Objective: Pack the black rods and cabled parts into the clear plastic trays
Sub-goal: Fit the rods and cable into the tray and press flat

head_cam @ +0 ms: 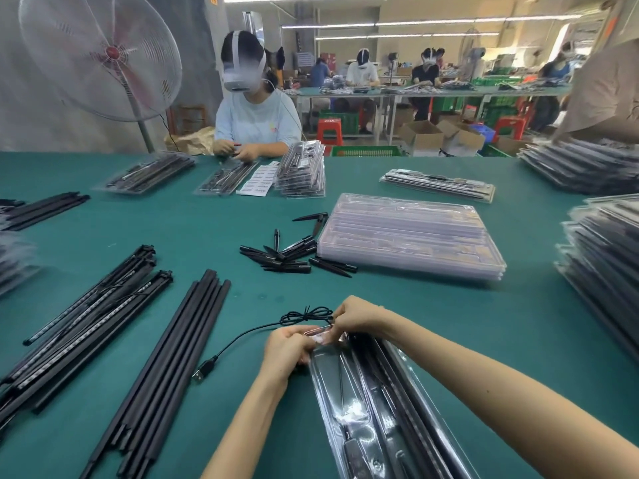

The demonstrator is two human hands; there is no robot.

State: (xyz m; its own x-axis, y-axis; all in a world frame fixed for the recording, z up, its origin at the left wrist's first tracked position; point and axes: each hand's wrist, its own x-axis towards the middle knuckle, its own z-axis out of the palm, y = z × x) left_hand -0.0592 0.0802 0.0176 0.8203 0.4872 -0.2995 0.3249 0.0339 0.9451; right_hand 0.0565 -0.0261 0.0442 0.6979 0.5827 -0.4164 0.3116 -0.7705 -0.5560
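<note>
A clear plastic tray [373, 420] holding black rods and parts lies lengthwise in front of me. My left hand [288, 349] and my right hand [356, 316] both pinch the tray's far end. A black USB cable [242, 337] with a tied coil [306, 316] trails out to the left of that end, its plug [202, 373] on the mat. Loose plain black rods [173, 368] lie to the left, and rods with cables [86, 316] lie further left.
A stack of empty clear trays [411, 236] sits ahead on the right, beside a pile of black spikes [294, 255]. Stacks of filled trays [601, 271] line the right edge. Another person sits across the green table [207, 229]. A fan [100, 53] stands behind.
</note>
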